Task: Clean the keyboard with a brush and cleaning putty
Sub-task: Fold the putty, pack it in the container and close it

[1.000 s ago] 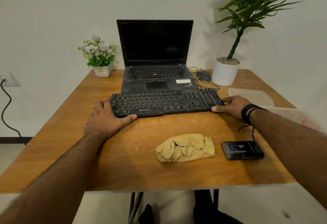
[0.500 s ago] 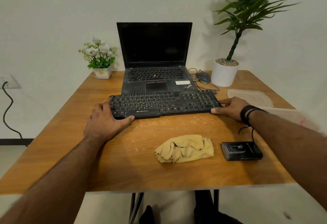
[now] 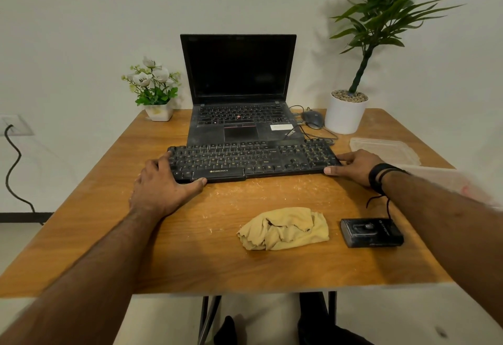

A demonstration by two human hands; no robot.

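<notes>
A dusty black keyboard (image 3: 251,161) lies across the middle of the wooden table (image 3: 190,263), its far edge overlapping the front of an open laptop (image 3: 238,86). My left hand (image 3: 163,186) grips the keyboard's left end, thumb along the front edge. My right hand (image 3: 356,166) holds the right end, thumb at the front corner. A crumpled yellow cloth (image 3: 284,229) lies nearer to me. A small black case (image 3: 371,232) sits right of the cloth. I see no brush or putty.
A white flowerpot (image 3: 158,112) stands back left, a tall potted plant (image 3: 345,112) back right, with a mouse (image 3: 313,118) and cables beside the laptop. Clear plastic lids (image 3: 386,148) lie on the right edge. Dust specks cover the wood in front of the keyboard.
The keyboard and both hands have stayed almost where they were, sliding only slightly toward me. The head view tilted a little.
</notes>
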